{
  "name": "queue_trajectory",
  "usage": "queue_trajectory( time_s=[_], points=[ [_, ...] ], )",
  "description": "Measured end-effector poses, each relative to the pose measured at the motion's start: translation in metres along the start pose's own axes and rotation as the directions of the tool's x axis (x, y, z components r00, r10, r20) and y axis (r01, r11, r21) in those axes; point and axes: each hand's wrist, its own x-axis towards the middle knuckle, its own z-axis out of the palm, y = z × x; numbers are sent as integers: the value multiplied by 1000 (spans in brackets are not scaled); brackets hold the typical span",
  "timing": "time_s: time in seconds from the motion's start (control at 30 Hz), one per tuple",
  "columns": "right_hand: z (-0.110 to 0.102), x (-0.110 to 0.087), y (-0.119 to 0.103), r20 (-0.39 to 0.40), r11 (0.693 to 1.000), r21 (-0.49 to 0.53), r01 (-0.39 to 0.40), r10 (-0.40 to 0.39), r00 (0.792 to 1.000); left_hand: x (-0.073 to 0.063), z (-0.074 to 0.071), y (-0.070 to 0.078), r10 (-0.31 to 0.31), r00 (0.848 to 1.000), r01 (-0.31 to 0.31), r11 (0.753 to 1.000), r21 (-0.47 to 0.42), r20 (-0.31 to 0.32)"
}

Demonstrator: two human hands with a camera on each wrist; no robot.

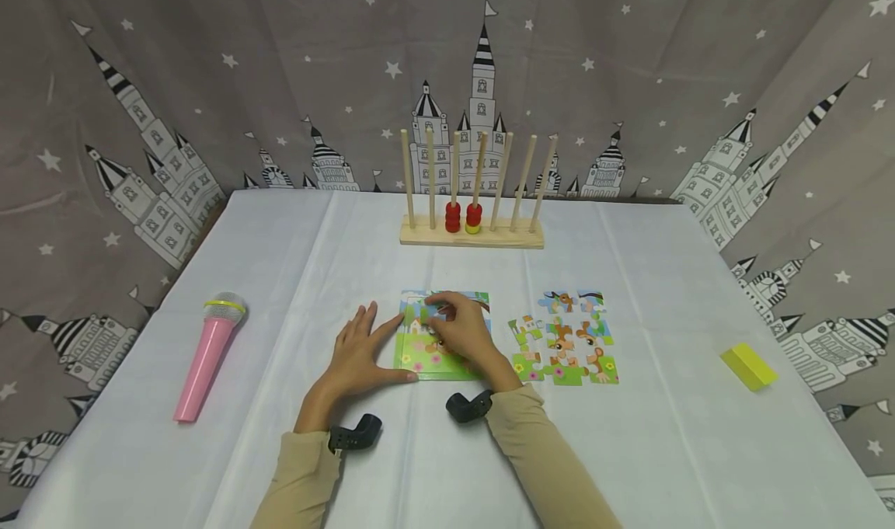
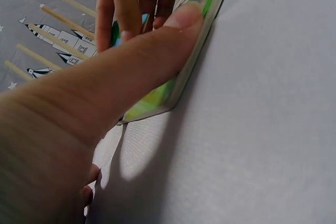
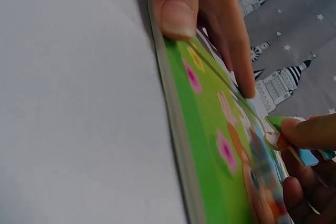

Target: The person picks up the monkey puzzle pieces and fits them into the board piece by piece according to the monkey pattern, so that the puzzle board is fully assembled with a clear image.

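A person's hands work over a jigsaw puzzle board [image 1: 447, 376] lying flat near the middle of a white-covered desk [image 1: 699, 451]. The left hand [image 1: 355, 362] is spread wide, its thumb on the board's near-left corner and its index fingertip at the left edge. The right hand [image 1: 463, 328] pinches a jigsaw piece [image 3: 308, 158], partly blue, between thumb and fingers just above the board; where the piece belongs is hidden.

The likeliest slip would be the piece meeting its neighbours turned wrongly, so its tabs ride up rather than seat. Pressing hard then could lift pieces already laid, or skid the board if the left thumb eased off. A sideways sweep of the right hand might scatter the loose jigsaw pieces [image 1: 565, 339], grouped close beside the board's right edge, one lying askew.

That right-hand gap is narrow. There is more room leftward, up to a pink toy microphone [image 1: 203, 366], and bare cloth beyond the far edge, before a wooden bead rack [image 1: 471, 239]. A yellow block [image 1: 750, 366] sits well apart, far right.
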Motion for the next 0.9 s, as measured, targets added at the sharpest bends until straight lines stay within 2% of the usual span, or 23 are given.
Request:
queue_trajectory(
  time_s=[0.37, 0.6, 0.9],
  points=[
    [21, 14, -5, -2, 1000, -16, -21, 21, 1000, -1, -1, 0, 7, 1000, -7, 1000, 19, -8],
    [24, 17, -8, -3, 995, -19, -97, 97, 995, -1, -1, 0, 4, 1000, -4, 1000, 11, -7],
    [26, 20, -8, -55, 983, -171, -72, 63, 996, 1, 1, 0, 8, 1000, -8, 1000, 16, -9]
  ],
)
